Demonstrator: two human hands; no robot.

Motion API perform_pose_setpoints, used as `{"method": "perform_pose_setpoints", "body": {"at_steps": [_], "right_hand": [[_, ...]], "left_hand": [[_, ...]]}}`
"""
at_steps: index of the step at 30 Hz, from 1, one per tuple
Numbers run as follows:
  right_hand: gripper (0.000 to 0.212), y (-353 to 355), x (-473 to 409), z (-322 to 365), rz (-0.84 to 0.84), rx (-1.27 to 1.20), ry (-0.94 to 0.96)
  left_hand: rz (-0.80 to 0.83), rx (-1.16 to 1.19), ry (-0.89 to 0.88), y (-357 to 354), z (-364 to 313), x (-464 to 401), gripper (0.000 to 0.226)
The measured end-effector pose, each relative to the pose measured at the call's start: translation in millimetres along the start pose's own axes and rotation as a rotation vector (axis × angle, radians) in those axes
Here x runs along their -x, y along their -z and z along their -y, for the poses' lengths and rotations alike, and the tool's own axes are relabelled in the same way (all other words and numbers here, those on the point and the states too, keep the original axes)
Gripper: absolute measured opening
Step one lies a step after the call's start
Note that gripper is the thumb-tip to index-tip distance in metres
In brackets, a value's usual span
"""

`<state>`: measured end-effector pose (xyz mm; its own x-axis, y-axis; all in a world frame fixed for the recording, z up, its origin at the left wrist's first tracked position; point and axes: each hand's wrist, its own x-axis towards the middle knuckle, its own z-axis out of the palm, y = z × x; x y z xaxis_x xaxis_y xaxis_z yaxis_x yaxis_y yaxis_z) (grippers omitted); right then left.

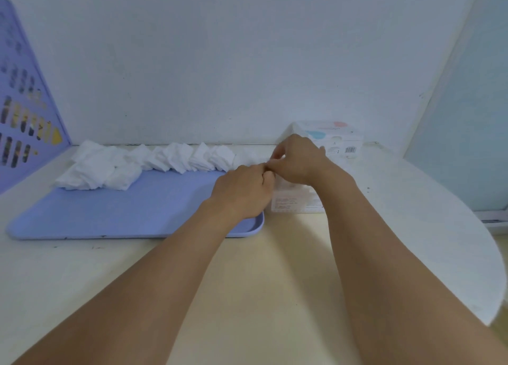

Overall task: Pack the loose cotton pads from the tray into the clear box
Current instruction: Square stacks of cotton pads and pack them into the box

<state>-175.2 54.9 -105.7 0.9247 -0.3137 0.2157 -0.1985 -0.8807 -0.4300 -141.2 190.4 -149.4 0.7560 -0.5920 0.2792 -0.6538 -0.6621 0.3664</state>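
White cotton pads (143,162) lie in a loose row along the far edge of a flat blue tray (115,213). The clear box (295,198) stands just right of the tray, mostly hidden behind my hands. My left hand (243,190) and my right hand (298,160) meet at the box's top left edge with curled fingers. Their fingertips pinch something there, but what they hold is hidden.
A white printed carton (336,138) stands against the wall behind the box. A purple panel (24,111) with stickers leans at the far left. A pale blue panel (464,133) stands at the right. The cream table (269,268) ends in a curved white edge on the right.
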Motion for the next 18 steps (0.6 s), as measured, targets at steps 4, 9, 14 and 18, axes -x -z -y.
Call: {"method": "perform_pose_setpoints", "body": {"at_steps": [4, 9, 14, 18], "right_hand": [[0.012, -8.7, -3.6, -12.7, 0.029, 0.116, -0.100], [0.010, -9.7, -4.0, -3.1, 0.009, 0.005, -0.012], [0.013, -1.8, 17.5, 44.6, -0.390, -0.302, 0.243], [0.013, -42.4, 29.8, 133.0, -0.046, -0.451, 0.345]], "left_hand": [[-0.022, 0.007, -0.020, -5.6, 2.2, -1.8, 0.031], [-0.111, 0.235, -0.004, 0.0, 8.1, 0.3, 0.026], [-0.323, 0.382, 0.143, 64.4, 49.2, 10.5, 0.026], [-0.548, 0.209, 0.256, 112.6, 121.8, 37.7, 0.011]]}}
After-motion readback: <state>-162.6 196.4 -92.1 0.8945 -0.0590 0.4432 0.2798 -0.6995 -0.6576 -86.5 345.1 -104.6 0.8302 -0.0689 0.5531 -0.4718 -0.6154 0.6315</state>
